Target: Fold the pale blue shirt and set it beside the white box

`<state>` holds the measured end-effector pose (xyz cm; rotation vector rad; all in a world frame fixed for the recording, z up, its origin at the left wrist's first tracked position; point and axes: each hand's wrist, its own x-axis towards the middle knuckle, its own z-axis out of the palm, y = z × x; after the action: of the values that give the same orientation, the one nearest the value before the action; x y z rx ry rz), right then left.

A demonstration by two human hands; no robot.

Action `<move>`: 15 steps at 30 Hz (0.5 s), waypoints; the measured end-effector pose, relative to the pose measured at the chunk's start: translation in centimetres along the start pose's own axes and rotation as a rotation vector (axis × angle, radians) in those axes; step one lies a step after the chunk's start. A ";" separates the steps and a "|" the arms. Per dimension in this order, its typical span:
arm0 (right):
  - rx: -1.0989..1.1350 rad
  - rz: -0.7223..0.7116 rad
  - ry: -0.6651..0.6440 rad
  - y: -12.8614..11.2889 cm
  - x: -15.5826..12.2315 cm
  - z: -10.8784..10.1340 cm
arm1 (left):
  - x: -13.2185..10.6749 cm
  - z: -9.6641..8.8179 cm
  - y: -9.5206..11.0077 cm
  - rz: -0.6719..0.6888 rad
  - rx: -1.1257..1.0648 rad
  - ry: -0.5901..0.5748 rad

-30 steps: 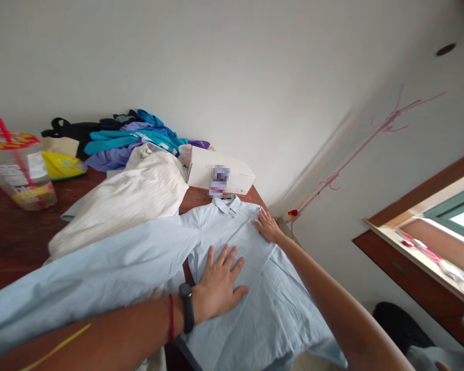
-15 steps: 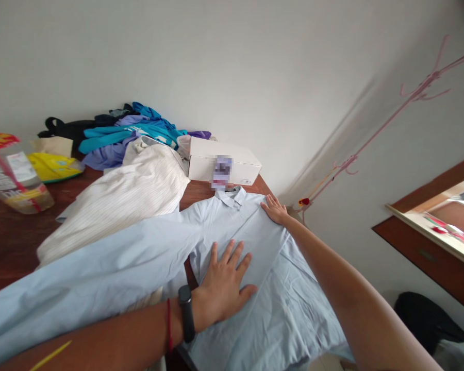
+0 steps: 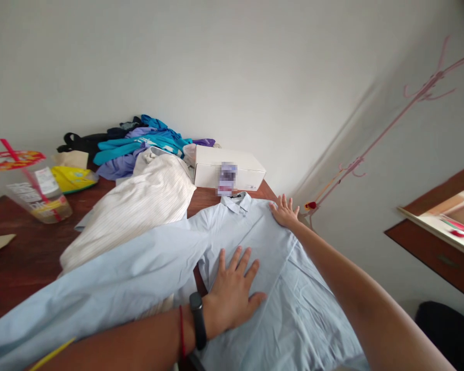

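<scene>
Both hands, left hand (image 3: 234, 296) and right hand (image 3: 285, 211), press flat (fingers spread, grasping nothing) on the pale blue cotton shirt (image 3: 270, 278).

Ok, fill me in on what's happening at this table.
A person has a light blue shirt spread flat on the wooden table. The left hand lies palm down on its middle, and the right hand presses its shoulder near the collar. A cream striped shirt, a white box and a clothes pile lie behind.
</scene>
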<state>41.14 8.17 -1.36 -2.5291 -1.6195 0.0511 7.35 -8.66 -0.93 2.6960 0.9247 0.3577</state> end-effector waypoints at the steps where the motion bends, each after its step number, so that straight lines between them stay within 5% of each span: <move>1: -0.013 -0.048 0.025 -0.5 -0.8 -0.1 | 0.0 0.1 0.0 0.002 -0.005 0.007; 7: -0.050 -0.346 -0.098 -2.0 -5.6 0.6 | 0.2 0.4 -0.2 -0.001 -0.022 0.041; 15: -0.061 -0.166 -0.149 0.4 -3.1 1.1 | 0.2 0.2 -0.1 0.009 -0.039 0.035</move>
<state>40.07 5.28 -2.61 -2.4779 -1.9096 0.1795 7.46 -8.49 -1.18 2.6671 0.9059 0.4212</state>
